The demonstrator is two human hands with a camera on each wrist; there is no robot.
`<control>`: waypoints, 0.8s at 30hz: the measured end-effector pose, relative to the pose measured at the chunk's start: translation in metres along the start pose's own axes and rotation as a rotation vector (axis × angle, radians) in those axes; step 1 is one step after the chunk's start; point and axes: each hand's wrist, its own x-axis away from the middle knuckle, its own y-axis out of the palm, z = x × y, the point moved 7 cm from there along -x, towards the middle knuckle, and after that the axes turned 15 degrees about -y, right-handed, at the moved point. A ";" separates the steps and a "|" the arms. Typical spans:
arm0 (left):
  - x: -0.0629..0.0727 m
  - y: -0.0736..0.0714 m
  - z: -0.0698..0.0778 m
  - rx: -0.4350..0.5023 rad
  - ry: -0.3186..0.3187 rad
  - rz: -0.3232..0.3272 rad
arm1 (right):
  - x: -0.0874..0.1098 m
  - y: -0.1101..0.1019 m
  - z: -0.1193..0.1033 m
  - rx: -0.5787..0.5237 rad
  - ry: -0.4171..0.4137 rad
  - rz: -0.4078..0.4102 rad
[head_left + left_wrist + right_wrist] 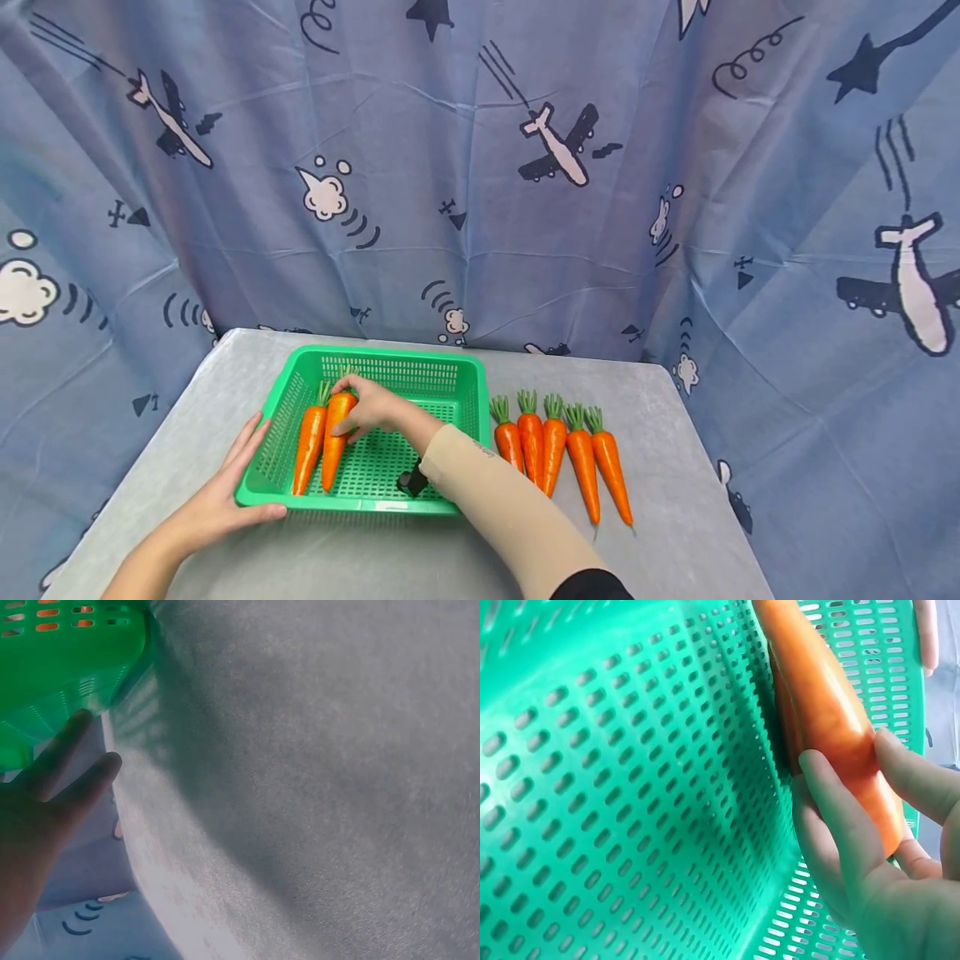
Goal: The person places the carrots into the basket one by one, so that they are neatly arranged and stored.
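My right hand [369,406] reaches into a green plastic basket [390,504] and grips a carrot [335,442] between fingers and thumb. In the right wrist view the held carrot [832,712] is near the basket's perforated wall, its thick end among my fingers. Just left of it lies another carrot [309,442] with green stem stubs, inside the basket along its left side. My left hand [217,504] is at the basket's front left corner, fingers extended along the outer wall and thumb at the front rim. The left wrist view shows its spread fingers [86,787] beside the basket.
Several carrots [581,458] with green tops lie in a row on the grey table [675,500], right of the basket. My right forearm crosses over the basket's right front corner. A blue curtain [465,167] printed with planes hangs behind and around the table.
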 end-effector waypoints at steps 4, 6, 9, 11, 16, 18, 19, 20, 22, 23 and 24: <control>0.000 0.000 0.000 0.010 0.009 0.002 | 0.000 0.003 0.003 0.009 0.015 -0.024; 0.000 0.000 -0.001 0.017 0.004 -0.002 | -0.001 0.004 0.005 0.014 0.027 -0.028; -0.001 0.000 -0.001 0.032 -0.009 -0.014 | 0.000 0.005 0.009 0.041 0.051 -0.037; -0.002 0.000 -0.001 0.030 -0.014 -0.016 | 0.000 0.005 0.013 0.062 0.070 -0.040; -0.002 0.000 0.000 0.014 -0.001 -0.006 | -0.001 0.006 0.019 0.083 0.097 -0.030; -0.001 0.000 0.001 0.016 0.006 -0.003 | -0.001 0.006 0.020 0.080 0.096 -0.025; -0.001 0.000 0.001 0.017 0.008 -0.003 | -0.001 0.007 0.020 0.077 0.095 -0.026; -0.001 0.000 0.000 0.018 0.008 -0.002 | -0.001 0.007 0.020 0.078 0.097 -0.028; -0.001 0.000 0.000 0.016 0.008 0.000 | 0.000 0.007 0.020 0.084 0.099 -0.039; -0.001 0.000 0.000 0.015 0.009 0.002 | 0.001 0.007 0.020 0.088 0.100 -0.046; -0.001 0.000 0.000 0.015 0.010 0.003 | 0.001 0.007 0.020 0.093 0.101 -0.052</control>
